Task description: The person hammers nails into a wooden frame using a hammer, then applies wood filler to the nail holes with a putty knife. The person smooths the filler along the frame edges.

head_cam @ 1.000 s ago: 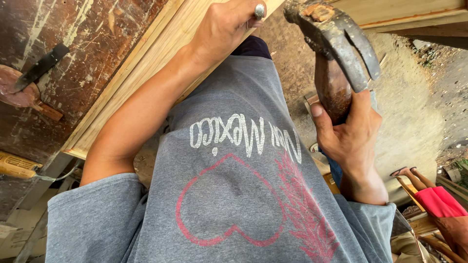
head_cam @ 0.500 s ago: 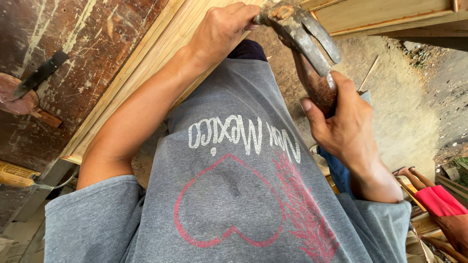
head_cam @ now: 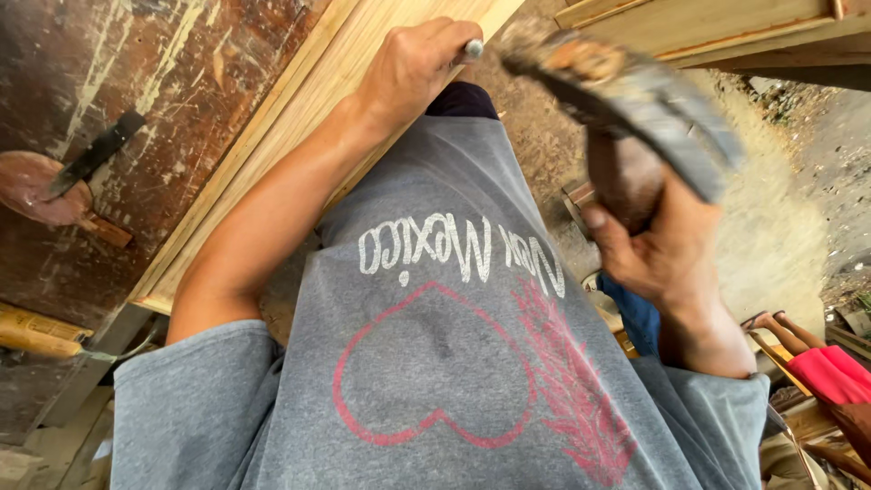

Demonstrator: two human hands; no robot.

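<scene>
My left hand [head_cam: 413, 68] is closed around a metal punch or chisel [head_cam: 474, 47], whose grey end sticks out of the fist, set against the edge of a pale wooden board [head_cam: 299, 118]. My right hand [head_cam: 662, 249] grips the dark wooden handle of a claw hammer [head_cam: 626, 91]. The hammer's metal head is blurred, and its striking end sits just right of the punch's end. My grey shirt [head_cam: 435, 363] with a pink heart fills the lower middle.
A worn dark workbench [head_cam: 136, 73] at left carries a wooden-handled tool with a dark blade [head_cam: 63, 181]. A yellow-handled tool [head_cam: 41, 336] lies at lower left. A wooden frame [head_cam: 717, 27] crosses the top right. Sawdust covers the ground [head_cam: 771, 227]. Red fabric [head_cam: 830, 372] shows at lower right.
The hammer has swung from a raised position on the right down and left toward the punch, touched it half a second ago, and now sits slightly right again. My left hand stays put.
</scene>
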